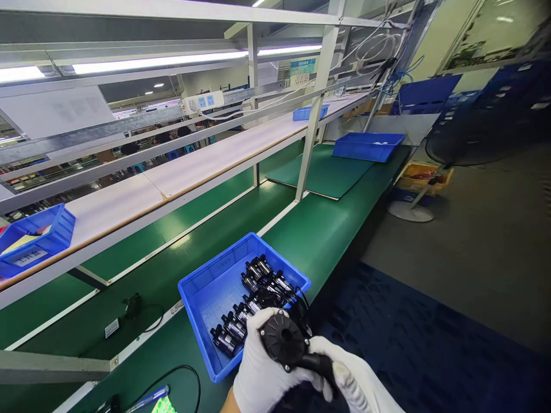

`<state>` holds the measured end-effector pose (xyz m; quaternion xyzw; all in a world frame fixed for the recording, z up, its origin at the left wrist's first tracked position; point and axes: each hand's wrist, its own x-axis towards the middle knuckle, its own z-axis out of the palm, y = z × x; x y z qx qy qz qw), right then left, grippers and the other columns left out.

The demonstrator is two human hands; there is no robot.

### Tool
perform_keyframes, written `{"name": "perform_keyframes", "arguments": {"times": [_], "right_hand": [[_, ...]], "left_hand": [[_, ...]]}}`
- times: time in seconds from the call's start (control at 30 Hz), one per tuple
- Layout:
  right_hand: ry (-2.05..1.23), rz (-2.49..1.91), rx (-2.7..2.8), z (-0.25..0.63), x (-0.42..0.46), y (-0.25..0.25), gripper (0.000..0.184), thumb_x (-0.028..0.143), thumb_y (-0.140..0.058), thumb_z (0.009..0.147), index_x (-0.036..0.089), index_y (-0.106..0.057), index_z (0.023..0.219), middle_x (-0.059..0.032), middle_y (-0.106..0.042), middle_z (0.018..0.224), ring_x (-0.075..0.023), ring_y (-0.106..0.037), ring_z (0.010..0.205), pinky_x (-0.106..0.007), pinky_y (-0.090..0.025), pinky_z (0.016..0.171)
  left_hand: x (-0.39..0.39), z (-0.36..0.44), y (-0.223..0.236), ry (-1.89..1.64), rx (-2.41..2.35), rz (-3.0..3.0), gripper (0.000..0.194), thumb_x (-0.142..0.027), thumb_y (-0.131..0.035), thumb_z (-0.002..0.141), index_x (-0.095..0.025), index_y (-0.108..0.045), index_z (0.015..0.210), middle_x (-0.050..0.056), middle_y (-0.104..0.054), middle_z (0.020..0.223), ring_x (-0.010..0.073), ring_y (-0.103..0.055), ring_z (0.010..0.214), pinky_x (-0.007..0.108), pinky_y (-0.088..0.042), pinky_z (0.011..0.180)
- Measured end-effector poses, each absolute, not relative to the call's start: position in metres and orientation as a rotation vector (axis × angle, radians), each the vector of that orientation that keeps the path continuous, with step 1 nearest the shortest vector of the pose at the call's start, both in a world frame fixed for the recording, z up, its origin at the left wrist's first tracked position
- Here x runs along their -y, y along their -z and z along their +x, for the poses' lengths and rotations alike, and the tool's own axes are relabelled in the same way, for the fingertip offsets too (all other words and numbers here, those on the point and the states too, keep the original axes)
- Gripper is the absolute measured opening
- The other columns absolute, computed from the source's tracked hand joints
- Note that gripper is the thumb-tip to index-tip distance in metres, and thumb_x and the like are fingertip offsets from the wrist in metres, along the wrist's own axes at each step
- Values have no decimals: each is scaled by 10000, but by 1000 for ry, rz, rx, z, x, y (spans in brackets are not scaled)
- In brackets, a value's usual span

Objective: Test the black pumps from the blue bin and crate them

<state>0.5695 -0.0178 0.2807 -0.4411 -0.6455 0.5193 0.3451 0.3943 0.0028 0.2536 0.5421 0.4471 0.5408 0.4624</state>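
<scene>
My left hand (257, 367), in a white glove, is wrapped around a small black pump (284, 339) with a round ribbed face, a central hole and screws at its rim. My right hand (355, 376), gloved too, closes its fingers on the pump's side spout at the lower right. Just beyond both hands a blue bin (202, 312) stands on the green bench. Several black cylindrical pumps (235, 328) with cables lie inside it in rows, and my left hand hides part of them. The pump is held over the bin's near right corner.
A pen (148, 398), a black cable (198, 381) and a green patterned piece (163, 405) lie at the bottom left. Behind a metal upright (315, 135) rests another blue bin (365, 148). The bench's right edge drops to a dark floor mat (413, 332); a fan (469, 132) stands beyond.
</scene>
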Motion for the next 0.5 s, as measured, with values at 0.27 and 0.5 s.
{"name": "perform_keyframes", "arguments": {"times": [0.27,0.5], "right_hand": [[-1346,-1127,1679,571,12,-271,679,766,-240,942,201,-612,886,-36,-601,721,-179,-571,649,-293,-450,650],[-1329,-1135,1692,572,8,-266,617,758,-349,927,209,-618,846,-22,-597,713,-166,-559,649,-274,-458,647]], "left_hand": [[-4,395,-269,-1253,-1152,1336,645,-61,-877,460,-194,-587,1021,38,-677,950,230,-645,854,357,-525,835],[-5,398,-261,-1282,-1143,1313,550,-153,-950,445,-193,-656,907,35,-673,874,254,-630,881,378,-525,856]]}}
